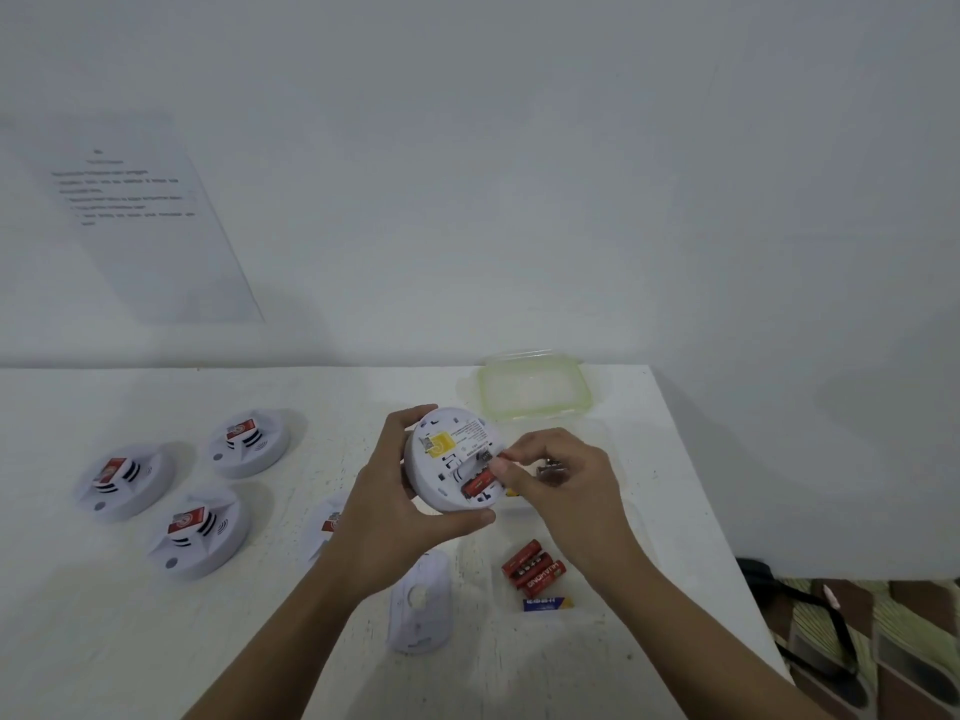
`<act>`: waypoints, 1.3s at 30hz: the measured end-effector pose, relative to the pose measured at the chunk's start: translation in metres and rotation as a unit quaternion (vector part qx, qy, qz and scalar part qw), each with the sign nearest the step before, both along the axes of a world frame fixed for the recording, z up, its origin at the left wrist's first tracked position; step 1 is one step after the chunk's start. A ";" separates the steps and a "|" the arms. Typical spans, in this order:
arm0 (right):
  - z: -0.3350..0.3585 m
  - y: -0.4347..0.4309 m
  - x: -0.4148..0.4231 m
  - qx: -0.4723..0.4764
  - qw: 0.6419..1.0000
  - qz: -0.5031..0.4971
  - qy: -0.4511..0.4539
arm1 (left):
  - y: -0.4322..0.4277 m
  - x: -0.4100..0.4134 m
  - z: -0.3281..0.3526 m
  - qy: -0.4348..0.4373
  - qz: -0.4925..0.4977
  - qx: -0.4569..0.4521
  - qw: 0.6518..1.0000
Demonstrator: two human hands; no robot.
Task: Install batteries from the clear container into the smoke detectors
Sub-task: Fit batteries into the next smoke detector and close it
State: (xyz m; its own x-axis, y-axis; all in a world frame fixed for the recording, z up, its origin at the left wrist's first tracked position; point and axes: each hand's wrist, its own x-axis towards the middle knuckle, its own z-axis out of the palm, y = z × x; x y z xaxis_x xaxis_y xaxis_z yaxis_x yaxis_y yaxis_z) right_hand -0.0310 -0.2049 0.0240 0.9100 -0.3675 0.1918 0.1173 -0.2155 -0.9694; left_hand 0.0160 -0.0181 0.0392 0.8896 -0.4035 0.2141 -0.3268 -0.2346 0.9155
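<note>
My left hand (384,511) grips a white round smoke detector (449,449) above the table, its back side facing me. A red battery (479,483) lies in its open compartment. My right hand (561,491) has its thumb and forefinger pinched at that battery's upper end; something metallic shows under its curled fingers. The clear container (485,595) sits below my right wrist and holds three red batteries (532,566) and a blue one (548,602). The detector's detached white back plate (421,605) lies on the table.
Three more smoke detectors (124,480) (249,441) (200,530) with red labels sit at the left; another (327,522) is partly hidden behind my left wrist. The green-rimmed lid (584,394) lies at the back. A printed sheet (135,210) hangs on the wall. The table's right edge (727,537) is close.
</note>
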 end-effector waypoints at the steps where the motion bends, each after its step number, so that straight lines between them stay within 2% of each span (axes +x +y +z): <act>1: -0.002 0.001 0.000 -0.006 1.000 0.002 0.000 | 0.000 0.000 0.000 -0.005 0.000 0.004 1.000; 8: -0.004 0.005 0.002 -0.067 0.997 -0.010 -0.029 | -0.001 0.006 0.000 -0.028 0.014 0.015 0.999; 13: -0.003 0.008 -0.001 -0.128 0.988 -0.007 -0.084 | -0.001 0.011 0.000 -0.045 0.008 0.035 0.998; 19: -0.010 0.014 -0.002 -0.142 0.987 0.020 -0.070 | -0.003 0.015 0.000 -0.051 -0.016 0.053 0.997; 21: -0.011 0.009 -0.001 -0.106 0.992 0.048 -0.047 | 0.000 0.017 0.001 -0.040 -0.022 0.052 0.998; 24: -0.007 -0.005 0.003 0.015 0.994 0.105 0.016 | 0.002 0.021 0.002 -0.017 -0.037 0.061 0.997; 27: 0.002 -0.024 0.011 0.078 0.993 0.068 0.057 | 0.002 0.022 0.003 0.002 -0.049 0.068 0.997; 29: 0.002 -0.040 0.022 0.015 0.998 0.022 0.062 | 0.003 0.022 0.001 0.008 -0.039 0.057 0.998; 31: -0.001 -0.054 0.035 -0.111 0.988 0.041 0.100 | 0.006 0.024 -0.001 0.011 -0.024 0.036 0.999; 33: -0.006 -0.060 0.047 -0.246 0.950 0.106 0.162 | 0.010 0.028 -0.004 0.013 -0.013 0.025 1.000; 35: -0.010 -0.059 0.057 -0.343 0.903 0.170 0.196 | 0.012 0.030 -0.005 0.010 -0.008 0.026 1.000; 37: -0.015 -0.053 0.065 -0.402 0.863 0.218 0.215 | 0.014 0.033 -0.005 0.005 -0.008 0.025 1.000; 39: -0.020 -0.049 0.073 -0.425 0.843 0.239 0.227 | 0.016 0.035 -0.006 0.007 -0.010 0.019 1.000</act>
State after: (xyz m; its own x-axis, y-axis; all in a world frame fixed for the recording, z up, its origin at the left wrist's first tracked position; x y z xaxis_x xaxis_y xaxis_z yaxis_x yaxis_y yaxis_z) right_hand 0.0416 -0.2538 0.0043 0.9659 0.1559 -0.2068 0.0457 -0.8885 -0.4566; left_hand 0.0506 -0.0024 0.0330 0.8843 -0.4284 0.1858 -0.3188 -0.2633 0.9105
